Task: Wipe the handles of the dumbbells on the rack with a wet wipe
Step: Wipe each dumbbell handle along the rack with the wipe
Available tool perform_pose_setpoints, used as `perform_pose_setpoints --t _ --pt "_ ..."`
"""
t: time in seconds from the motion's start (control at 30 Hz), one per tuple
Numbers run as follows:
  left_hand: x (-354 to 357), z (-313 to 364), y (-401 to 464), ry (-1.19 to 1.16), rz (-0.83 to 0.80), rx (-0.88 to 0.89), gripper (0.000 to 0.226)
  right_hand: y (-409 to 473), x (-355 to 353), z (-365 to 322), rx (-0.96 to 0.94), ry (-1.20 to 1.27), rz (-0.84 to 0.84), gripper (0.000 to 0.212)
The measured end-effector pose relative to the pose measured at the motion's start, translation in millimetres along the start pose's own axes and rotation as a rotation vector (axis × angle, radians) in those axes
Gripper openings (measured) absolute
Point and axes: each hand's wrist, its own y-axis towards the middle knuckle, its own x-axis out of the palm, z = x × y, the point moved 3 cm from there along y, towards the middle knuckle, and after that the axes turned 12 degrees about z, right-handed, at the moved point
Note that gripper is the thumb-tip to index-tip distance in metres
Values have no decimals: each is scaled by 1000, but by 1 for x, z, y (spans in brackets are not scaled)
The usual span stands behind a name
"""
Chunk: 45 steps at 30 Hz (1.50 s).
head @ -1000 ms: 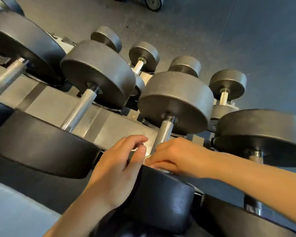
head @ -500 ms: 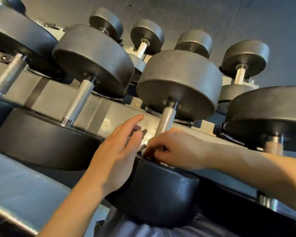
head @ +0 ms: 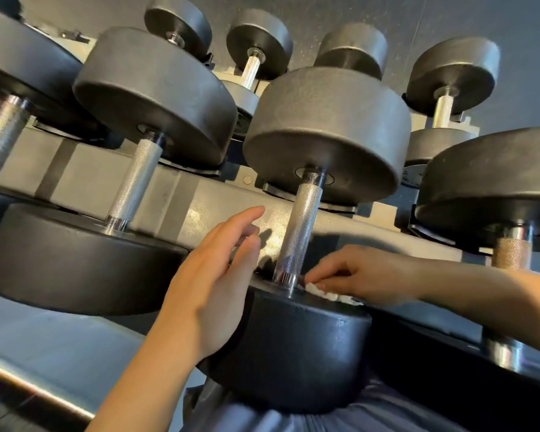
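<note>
Several black dumbbells with knurled steel handles lie on a grey rack. The middle dumbbell's handle runs down to its near black head. My right hand reaches in from the right and pinches a crumpled white wet wipe against the base of that handle, on top of the near head. My left hand rests its palm on the left edge of the same head, fingers straight and lifted toward the rack beam. Neighbouring handles stand at the left and right.
A lower tier of smaller dumbbells sits behind the front row. Dark rubber flooring lies beyond the rack. A grey rail crosses the lower left. Grey clothing shows at the bottom edge.
The view has shifted closer and lower over the rack. My right hand slid off the handle's base to the right, exposing the wipe. My left fingers have straightened and lifted.
</note>
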Motion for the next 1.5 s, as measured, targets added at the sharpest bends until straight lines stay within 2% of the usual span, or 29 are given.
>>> perform_pose_setpoints --t 0.13,0.27,0.37,0.5,0.6,0.7,0.8,0.87,1.0,1.07,1.17,1.3,1.5 --pt "0 1 1 8 0 -6 41 7 4 -1 -86 -92 58 19" --pt "1 -1 1 8 0 -10 43 1 2 -1 -275 -107 183 16" --pt "1 -2 1 10 6 2 43 -8 -5 -7 -405 -100 213 19" --pt "0 -3 1 21 4 33 42 -9 -12 -26 -430 -88 226 17" --pt "0 -3 2 3 14 37 40 1 -7 -49 -487 -249 258 16" --pt "-2 -6 5 -78 102 33 50 20 5 -72 -534 -576 286 20" --pt "-2 -9 6 -103 151 43 53 36 11 -88 -583 -887 193 13" --pt "-3 -8 4 -94 174 50 53 40 7 -89 -562 -950 51 13" --pt "-4 -8 3 -101 187 -4 45 32 -11 -85 -471 -783 -172 25" --pt "-4 -10 4 -102 166 -20 46 28 -18 -83 -408 -629 -176 27" --pt "-2 -9 5 -112 136 -40 47 24 -21 -80 -359 -464 -90 14" --pt "-1 -11 9 -116 121 -46 43 32 -10 -85 -430 -635 -2 12" --pt "-2 -7 8 -145 144 14 52 67 7 -96 -251 -898 -228 24"
